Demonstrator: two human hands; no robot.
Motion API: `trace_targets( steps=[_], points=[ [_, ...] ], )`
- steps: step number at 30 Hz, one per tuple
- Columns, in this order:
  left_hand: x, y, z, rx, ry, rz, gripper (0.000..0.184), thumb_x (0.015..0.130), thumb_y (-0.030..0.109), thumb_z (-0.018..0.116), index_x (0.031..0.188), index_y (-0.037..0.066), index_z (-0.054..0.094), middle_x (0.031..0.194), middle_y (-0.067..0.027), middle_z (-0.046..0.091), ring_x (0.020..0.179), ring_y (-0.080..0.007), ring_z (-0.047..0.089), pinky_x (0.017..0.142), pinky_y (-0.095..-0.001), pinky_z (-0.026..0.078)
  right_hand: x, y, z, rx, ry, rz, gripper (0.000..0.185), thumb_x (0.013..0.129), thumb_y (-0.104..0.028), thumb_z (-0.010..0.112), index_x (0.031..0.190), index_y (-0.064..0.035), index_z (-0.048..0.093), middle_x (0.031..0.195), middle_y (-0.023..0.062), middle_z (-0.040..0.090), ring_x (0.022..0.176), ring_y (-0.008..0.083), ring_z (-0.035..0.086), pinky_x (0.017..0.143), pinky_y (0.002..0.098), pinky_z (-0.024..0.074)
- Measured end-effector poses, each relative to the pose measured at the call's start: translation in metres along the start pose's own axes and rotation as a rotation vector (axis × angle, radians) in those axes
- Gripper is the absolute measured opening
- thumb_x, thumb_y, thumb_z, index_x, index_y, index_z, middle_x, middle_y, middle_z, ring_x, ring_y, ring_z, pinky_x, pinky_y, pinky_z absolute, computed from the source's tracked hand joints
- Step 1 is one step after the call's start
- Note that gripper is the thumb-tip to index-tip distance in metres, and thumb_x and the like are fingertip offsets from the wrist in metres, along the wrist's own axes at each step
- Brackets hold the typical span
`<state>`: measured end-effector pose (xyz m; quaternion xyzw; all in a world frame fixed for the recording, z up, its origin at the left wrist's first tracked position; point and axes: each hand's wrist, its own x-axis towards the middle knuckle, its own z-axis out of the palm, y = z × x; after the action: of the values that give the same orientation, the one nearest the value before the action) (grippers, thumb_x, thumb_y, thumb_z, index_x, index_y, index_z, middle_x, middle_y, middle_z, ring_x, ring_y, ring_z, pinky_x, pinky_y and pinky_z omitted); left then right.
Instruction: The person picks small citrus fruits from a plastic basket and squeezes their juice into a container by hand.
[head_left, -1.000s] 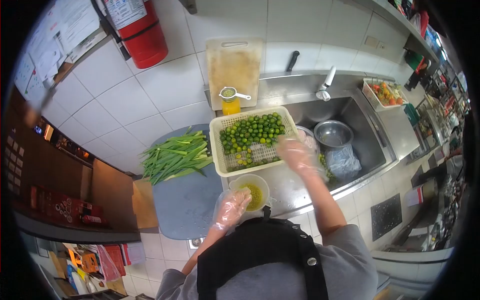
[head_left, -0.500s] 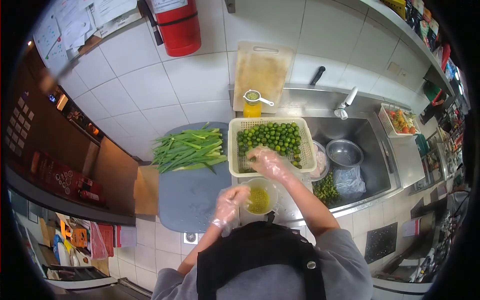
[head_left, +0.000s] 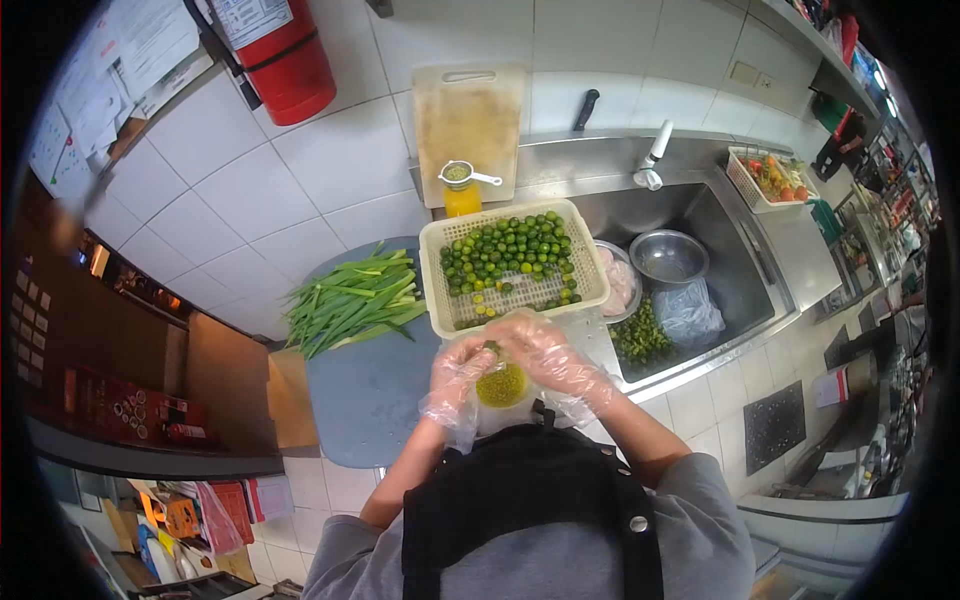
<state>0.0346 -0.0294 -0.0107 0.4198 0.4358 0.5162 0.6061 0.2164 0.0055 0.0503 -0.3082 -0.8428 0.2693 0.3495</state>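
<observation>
Both gloved hands close together

The left hand (head_left: 458, 372) and right hand (head_left: 535, 350) meet in front of the torso, fingers bent inward, each in a clear plastic glove. Both forearms reach forward and converge, bare between the gloves and short grey sleeves; the elbows are bent.

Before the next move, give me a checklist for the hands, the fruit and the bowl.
- Gloves: ok, clear plastic on the left hand and right hand.
- Placement: ok, both hands are together at the pale bowl.
- Grip: cannot tell; a green piece shows between the hands, but the fingers hide its hold.
- Supply: ok, many green fruits lie in the basket.
- Sink free: not ok, a metal bowl and plastic bag are inside.
</observation>
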Motion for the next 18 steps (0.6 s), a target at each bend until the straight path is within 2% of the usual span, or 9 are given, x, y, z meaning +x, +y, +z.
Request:
trace_targets(
  steps=[2, 3, 5, 6, 8, 9, 12, 14, 18],
  points=[
    [-0.001, 0.002, 0.002, 0.024, -0.020, 0.039, 0.029, 0.090, 0.006, 0.069, 0.118, -0.001, 0.064, 0.104, -0.0054, 0.068, 0.091, -0.0114, 0.063, 0.082, -0.0272, 0.052, -0.009, -0.001, 0.001, 0.280, 0.124, 0.387, 0.018, 0.095, -0.013, 0.057, 0.106, -0.0060, 0.069, 0.102, 0.0129, 0.067, 0.101, 0.0246, 0.063, 0.087, 0.0345, 0.0496],
    [-0.001, 0.001, 0.003, 0.024, -0.024, 0.037, 0.029, 0.090, 0.006, 0.069, 0.118, -0.001, 0.064, 0.104, -0.0054, 0.068, 0.091, -0.0114, 0.063, 0.082, -0.0272, 0.052, -0.012, -0.001, 0.002, 0.278, 0.127, 0.390, 0.018, 0.095, -0.013, 0.057, 0.106, -0.0060, 0.069, 0.102, 0.0129, 0.067, 0.101, 0.0246, 0.063, 0.087, 0.0345, 0.0496],
    [-0.004, -0.002, 0.004, 0.051, -0.037, 0.091, 0.030, 0.089, 0.005, 0.068, 0.118, 0.000, 0.064, 0.106, -0.0054, 0.069, 0.093, -0.0112, 0.062, 0.084, -0.0277, 0.051, -0.018, -0.002, 0.005, 0.345, 0.095, 0.491, 0.021, 0.095, -0.017, 0.065, 0.110, -0.0028, 0.065, 0.100, 0.0058, 0.067, 0.095, 0.0129, 0.063, 0.086, 0.0329, 0.0513],
    [-0.005, -0.003, 0.005, 0.052, -0.037, 0.090, 0.030, 0.089, 0.005, 0.068, 0.118, 0.000, 0.064, 0.106, -0.0054, 0.069, 0.093, -0.0112, 0.062, 0.084, -0.0277, 0.051, -0.020, 0.000, 0.007, 0.346, 0.096, 0.491, 0.021, 0.095, -0.017, 0.065, 0.110, -0.0028, 0.065, 0.100, 0.0058, 0.067, 0.095, 0.0129, 0.063, 0.086, 0.0329, 0.0513],
    [-0.008, -0.001, 0.009, 0.308, 0.037, 0.092, 0.030, 0.088, 0.004, 0.068, 0.118, 0.002, 0.065, 0.107, -0.0057, 0.069, 0.096, -0.0124, 0.063, 0.085, -0.0285, 0.051, -0.023, 0.004, 0.013, 0.537, 0.133, 0.644, 0.024, 0.092, -0.019, 0.069, 0.107, -0.0014, 0.065, 0.099, 0.0049, 0.068, 0.094, 0.0119, 0.063, 0.083, 0.0308, 0.0518],
    [-0.010, 0.003, 0.013, 0.310, 0.040, 0.092, 0.030, 0.088, 0.004, 0.068, 0.118, 0.002, 0.065, 0.107, -0.0057, 0.069, 0.096, -0.0124, 0.063, 0.085, -0.0285, 0.051, -0.026, 0.005, 0.016, 0.539, 0.132, 0.643, 0.024, 0.092, -0.019, 0.069, 0.107, -0.0014, 0.065, 0.099, 0.0049, 0.068, 0.094, 0.0119, 0.063, 0.083, 0.0308, 0.0518],
    [-0.014, 0.012, 0.018, 0.467, 0.039, 0.216, 0.025, 0.088, 0.004, 0.066, 0.113, 0.002, 0.067, 0.107, -0.0074, 0.069, 0.103, -0.0172, 0.062, 0.088, -0.0326, 0.051, -0.034, 0.020, 0.028, 0.788, 0.171, 0.727, 0.033, 0.089, -0.026, 0.071, 0.104, 0.0032, 0.067, 0.094, 0.0073, 0.069, 0.083, 0.0114, 0.065, 0.073, 0.0284, 0.0538],
    [-0.015, 0.009, 0.014, 0.752, 0.036, 0.419, 0.026, 0.087, 0.006, 0.067, 0.113, 0.003, 0.066, 0.107, -0.0097, 0.069, 0.103, -0.0202, 0.064, 0.089, -0.0349, 0.051, -0.037, 0.037, 0.036, 0.833, 0.102, 0.646, 0.036, 0.089, -0.028, 0.072, 0.105, 0.0046, 0.065, 0.092, 0.0066, 0.070, 0.078, 0.0101, 0.064, 0.067, 0.0250, 0.0531],
    [-0.008, -0.005, 0.000, 0.788, 0.009, 0.336, 0.027, 0.089, 0.009, 0.067, 0.114, 0.003, 0.065, 0.108, -0.0111, 0.069, 0.103, -0.0219, 0.064, 0.091, -0.0361, 0.049, -0.032, 0.031, 0.034, 0.745, 0.066, 0.695, 0.035, 0.091, -0.026, 0.070, 0.107, 0.0046, 0.065, 0.091, 0.0054, 0.069, 0.077, 0.0083, 0.063, 0.066, 0.0239, 0.0524]
  ],
)
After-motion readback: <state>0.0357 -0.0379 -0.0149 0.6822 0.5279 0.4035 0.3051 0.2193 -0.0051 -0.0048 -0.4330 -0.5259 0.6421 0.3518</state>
